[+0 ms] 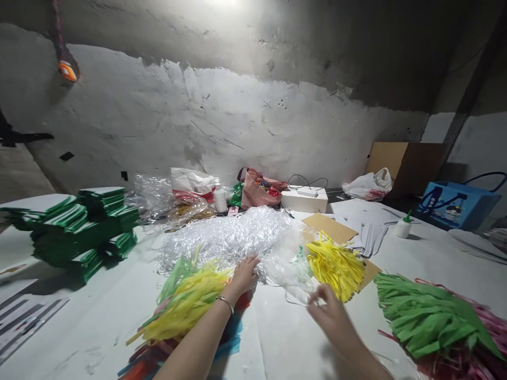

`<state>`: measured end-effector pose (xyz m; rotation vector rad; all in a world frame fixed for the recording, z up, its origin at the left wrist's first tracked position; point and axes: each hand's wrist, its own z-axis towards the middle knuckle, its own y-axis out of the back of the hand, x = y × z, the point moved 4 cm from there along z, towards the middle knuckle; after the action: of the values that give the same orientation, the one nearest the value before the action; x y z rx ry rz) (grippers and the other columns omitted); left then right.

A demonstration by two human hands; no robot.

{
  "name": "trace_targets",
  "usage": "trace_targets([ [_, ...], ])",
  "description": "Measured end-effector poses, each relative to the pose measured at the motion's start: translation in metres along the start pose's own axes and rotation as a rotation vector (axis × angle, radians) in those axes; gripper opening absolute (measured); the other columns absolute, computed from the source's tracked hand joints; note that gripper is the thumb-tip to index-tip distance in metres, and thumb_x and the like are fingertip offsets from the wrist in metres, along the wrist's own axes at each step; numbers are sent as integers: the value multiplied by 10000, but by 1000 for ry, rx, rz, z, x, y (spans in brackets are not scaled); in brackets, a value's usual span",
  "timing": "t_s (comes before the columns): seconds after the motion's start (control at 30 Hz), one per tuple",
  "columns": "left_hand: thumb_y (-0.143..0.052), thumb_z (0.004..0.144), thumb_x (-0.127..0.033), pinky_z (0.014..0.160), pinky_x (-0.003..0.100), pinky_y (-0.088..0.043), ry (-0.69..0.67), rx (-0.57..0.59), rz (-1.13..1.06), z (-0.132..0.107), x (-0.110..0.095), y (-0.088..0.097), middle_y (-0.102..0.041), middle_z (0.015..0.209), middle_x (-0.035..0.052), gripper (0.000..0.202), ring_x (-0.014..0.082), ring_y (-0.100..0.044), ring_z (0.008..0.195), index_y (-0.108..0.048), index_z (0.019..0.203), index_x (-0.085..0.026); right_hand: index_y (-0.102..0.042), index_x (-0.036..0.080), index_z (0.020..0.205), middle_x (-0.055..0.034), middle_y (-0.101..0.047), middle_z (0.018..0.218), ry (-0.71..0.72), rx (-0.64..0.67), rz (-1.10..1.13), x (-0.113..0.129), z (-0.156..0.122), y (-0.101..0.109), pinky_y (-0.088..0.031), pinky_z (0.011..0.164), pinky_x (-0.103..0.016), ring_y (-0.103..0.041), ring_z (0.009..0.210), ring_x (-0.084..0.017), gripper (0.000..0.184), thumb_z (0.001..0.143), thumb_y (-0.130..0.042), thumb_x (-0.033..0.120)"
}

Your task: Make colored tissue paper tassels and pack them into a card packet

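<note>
1. White work table (273, 343), set before a grey, roughly plastered wall (158, 105).
2. Left hand (245, 273), bracelet (225, 301) at wrist: fingers loosely bent over near edge of white shredded strands (222, 232); cannot tell how far closed, or on what.
3. Right hand (328, 309): thumb and forefinger curled close together beside thin clear film (295, 293); cannot tell if pinched.
4. White shredded strands: broad heap, mid-table, ahead of both hands.
5. Yellow-and-green streamers (186, 301): beside left forearm, red and blue strips beneath.
6. Yellow tassel (336, 266): just beyond right hand.
7. Green tassel (428, 316): far right, pink strips alongside.
8. White bottle with green tip (403, 228): right rear.
9. Green stacked pieces (91, 232): left side.
10. Along wall: pink bag (255, 192), white box (304, 201); blue bag (461, 203) at right.
</note>
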<state>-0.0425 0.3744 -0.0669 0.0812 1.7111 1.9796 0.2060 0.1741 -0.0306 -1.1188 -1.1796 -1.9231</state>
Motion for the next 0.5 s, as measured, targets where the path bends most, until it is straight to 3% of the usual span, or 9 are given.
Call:
trace_targets([
  [0.1, -635, 953, -319, 1000, 537, -503, -18, -13, -9, -2, 1, 0, -564, 1401, 108, 365, 291, -590, 1208, -587, 1296, -205, -624, 193, 1129, -37, -679, 1128, 119, 199, -73, 18, 48, -79, -556, 895, -350, -668, 977, -186, 367, 806, -798, 186],
  [0.17, -635, 954, -319, 1000, 536, -504, -28, -19, -15, -3, 2, 1, -563, 1402, 109, 367, 291, -590, 1208, -585, 1299, -206, -605, 170, 1196, -69, -646, 1213, 143, 258, -144, 25, 64, -118, -543, 929, -420, -649, 1064, -225, 340, 884, -731, 225],
  [0.23, -636, 953, -318, 1000, 537, -503, -34, -21, -19, -4, 3, 0, -563, 1404, 109, 368, 292, -589, 1210, -585, 1299, -206, -590, 167, 1243, -84, -625, 1248, 137, 303, -221, 24, 71, -143, -548, 912, -450, -646, 1075, -240, 325, 947, -667, 277],
  [0.33, -637, 952, -318, 1005, 540, -499, -38, -22, -27, -5, 5, -1, -563, 1404, 109, 364, 293, -586, 1215, -589, 1294, -204, -585, 171, 1259, -79, -642, 1209, 109, 357, -317, 13, 72, -159, -567, 871, -432, -668, 1010, -222, 324, 971, -639, 310],
  [0.5, -639, 950, -320, 1018, 551, -486, -50, -32, -57, -4, 8, -5, -553, 1417, 109, 371, 300, -573, 1233, -586, 1298, -204, -605, 165, 1224, -73, -655, 1177, 84, 376, -381, -7, 76, -157, -567, 869, -428, -671, 997, -216, 295, 976, -633, 322],
])
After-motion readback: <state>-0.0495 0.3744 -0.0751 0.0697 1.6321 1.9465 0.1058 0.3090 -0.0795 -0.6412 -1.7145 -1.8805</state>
